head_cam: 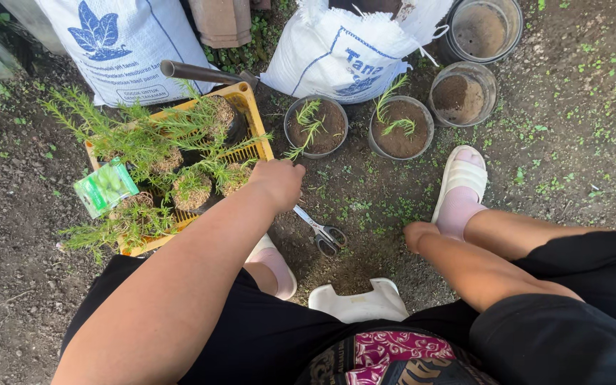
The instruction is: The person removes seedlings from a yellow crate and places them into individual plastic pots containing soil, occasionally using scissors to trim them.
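My left hand reaches over the near right corner of a yellow plastic crate. Its fingers curl downward out of sight beside leafy green seedlings with root balls; whether it holds one is hidden. My right hand hangs by my right knee with fingers curled in and nothing visible in it. Scissors lie on the soil between my feet, just below the left hand. Two round pots, the left pot and the right pot, hold soil and small green sprigs beyond the hand.
Two more soil-filled pots, one nearer and one farther, stand at the upper right. Two white sacks, the left sack and the right sack, lean at the back, with a dark tool handle between them. A green packet lies on the crate. I sit on a white stool.
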